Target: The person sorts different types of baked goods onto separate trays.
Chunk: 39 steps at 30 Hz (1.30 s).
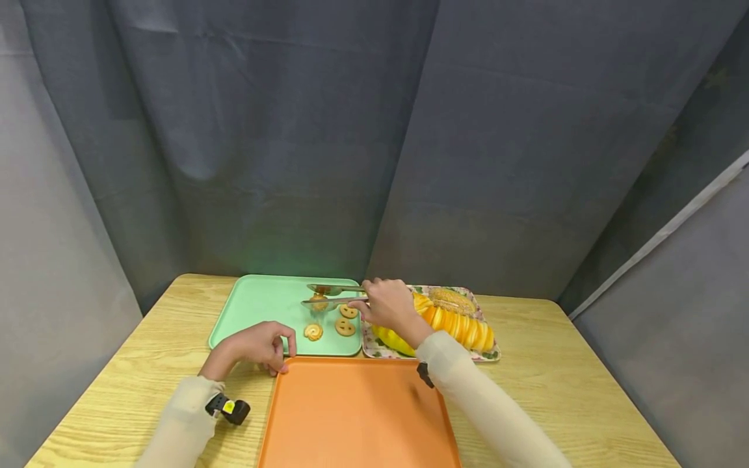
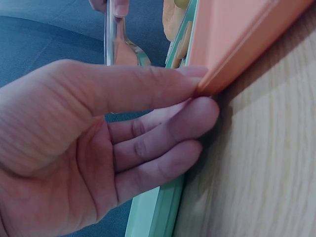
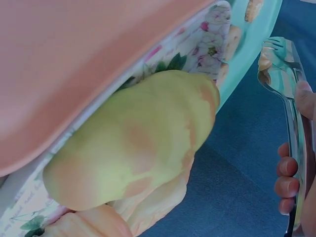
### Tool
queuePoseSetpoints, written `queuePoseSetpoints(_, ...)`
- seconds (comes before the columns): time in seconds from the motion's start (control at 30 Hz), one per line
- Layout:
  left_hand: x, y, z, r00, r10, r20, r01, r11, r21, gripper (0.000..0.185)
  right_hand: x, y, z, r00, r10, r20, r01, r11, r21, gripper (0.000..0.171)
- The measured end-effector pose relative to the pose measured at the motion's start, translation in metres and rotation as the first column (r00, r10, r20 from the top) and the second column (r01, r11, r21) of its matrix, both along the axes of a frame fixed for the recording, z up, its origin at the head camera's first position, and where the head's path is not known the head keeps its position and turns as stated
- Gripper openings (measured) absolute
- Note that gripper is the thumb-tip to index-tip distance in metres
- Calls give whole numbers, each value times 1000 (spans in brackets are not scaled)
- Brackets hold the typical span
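Note:
My right hand (image 1: 391, 304) grips metal serving tongs (image 1: 335, 288) over the green tray (image 1: 263, 302). Between the tong tips is a small cookie (image 3: 265, 61), partly covered by the metal. Three more cookies lie on the green tray: a swirl cookie (image 1: 313, 332) and two round ones with holes, the nearer round cookie (image 1: 344, 327) beside the swirl. With thumb and fingers, my left hand (image 1: 257, 344) pinches the far left corner of the orange tray (image 1: 357, 409); in the left wrist view the thumb (image 2: 143, 89) lies along its rim.
Right of the green tray, a flowered tray (image 1: 374, 350) bears a yellow-green bread-like piece (image 3: 133, 138), a sliced orange-yellow loaf (image 1: 462, 328) and a seeded bun (image 1: 452, 300). The wooden table (image 1: 544, 377) ends at a grey curtain (image 1: 281, 162) behind.

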<state>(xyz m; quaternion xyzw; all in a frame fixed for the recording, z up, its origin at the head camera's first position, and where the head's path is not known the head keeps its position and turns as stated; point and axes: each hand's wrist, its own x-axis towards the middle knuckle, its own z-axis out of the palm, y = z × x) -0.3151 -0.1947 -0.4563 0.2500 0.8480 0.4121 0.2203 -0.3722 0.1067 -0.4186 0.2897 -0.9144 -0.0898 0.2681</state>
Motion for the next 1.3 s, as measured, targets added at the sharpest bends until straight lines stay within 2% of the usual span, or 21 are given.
queuePoseSetpoints(0.5,0,-1,0,1000,-3,2,3,1000,1,18,-5,2,-9,997,-55,62,53,998,35,52)
queuePoseSetpoints(0.7,0,-1,0,1000,-1,11,1,1000,4,18,-6,1,-10,989,-86,124,79,995,64,60)
queuePoseSetpoints(0.8,0,-1,0,1000,2,12,-2,1000,6,18,-6,1,-10,988,-90,127,82,994,67,62)
queuePoseSetpoints(0.93,0,-1,1,1000,6,12,-6,1000,5,19,-6,2,-9,994,-68,86,64,997,51,60)
queuePoseSetpoints(1.1,1,0,2,1000,6,21,-7,1000,10,19,-5,6,-9,1000,-12,-8,12,1000,9,58)
queuePoseSetpoints(1.3,1,0,3,1000,4,26,-5,1000,10,19,-2,15,-9,983,63,-175,-70,997,-36,57)
